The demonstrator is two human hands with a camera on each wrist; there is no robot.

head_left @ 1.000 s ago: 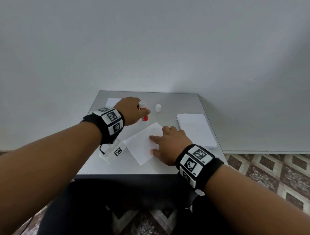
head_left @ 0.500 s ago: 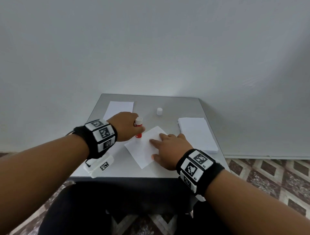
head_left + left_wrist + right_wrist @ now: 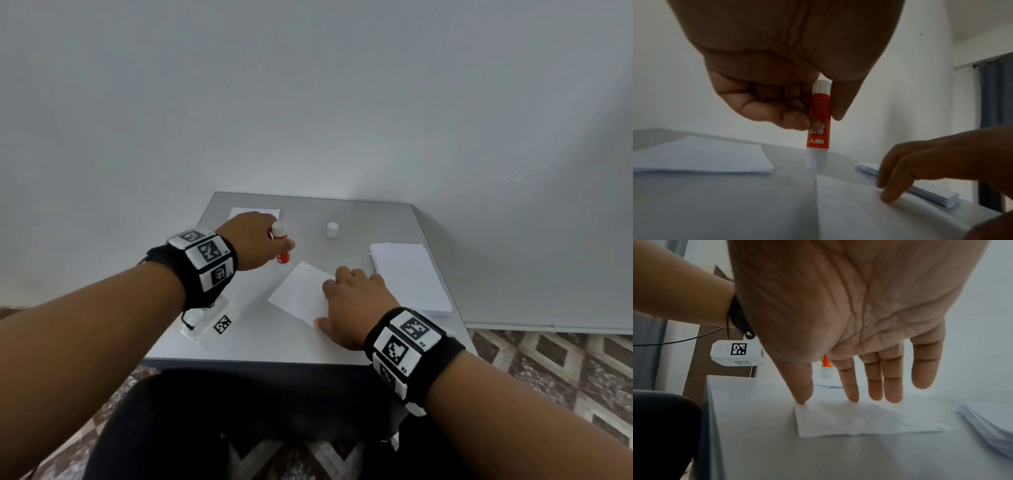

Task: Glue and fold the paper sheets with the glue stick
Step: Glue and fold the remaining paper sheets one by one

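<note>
My left hand [image 3: 260, 240] grips a red glue stick [image 3: 281, 245] upright, its white end up and its open tip down. In the left wrist view the glue stick [image 3: 819, 123] is pinched between thumb and fingers of the left hand [image 3: 812, 121], its tip just beyond the far corner of a white sheet [image 3: 879, 219]; whether it touches is unclear. My right hand [image 3: 356, 301] lies flat on the sheet [image 3: 301, 294]. From the right wrist, the right hand [image 3: 849, 394] presses straight fingertips on the sheet [image 3: 859, 420].
The grey table [image 3: 376, 219] stands against a white wall. A white cap [image 3: 332, 229] stands at the back middle. A stack of paper [image 3: 407, 277] lies at the right, more paper [image 3: 253, 212] at the back left. A white tagged device [image 3: 212, 322] hangs under my left wrist.
My left hand brought the glue stick nearer, to the sheet's far-left edge, then back a little beyond it. My right hand has stayed pressed on the sheet.
</note>
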